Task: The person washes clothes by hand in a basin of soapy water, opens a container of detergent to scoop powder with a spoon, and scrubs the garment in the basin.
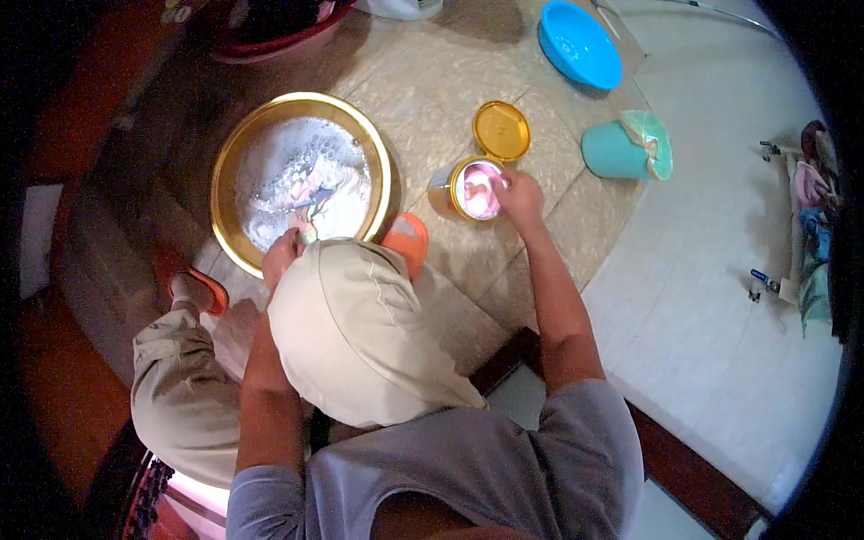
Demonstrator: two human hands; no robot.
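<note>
My left hand (281, 256) is at the near rim of a gold-coloured basin (222, 153), its fingers closed on the edge of a multicoloured wet cloth (315, 193). The cloth lies in foamy water (270, 171). Part of this hand is hidden behind my knee. My right hand (524, 202) is at the right rim of a gold-edged round tub (439, 191), closed there with fingertips reaching over its mouth. Pink and white contents (480, 191) show inside; I cannot make out what they are. Beside the tub, its gold lid (501, 130) stands open.
A blue basin (580, 43) and a turquoise bin (614, 151) with a liner stand to the right on the tiled floor (423, 81). A dark red basin (279, 36) is at the back. Taps (765, 281) and hanging cloths (813, 216) line the right wall.
</note>
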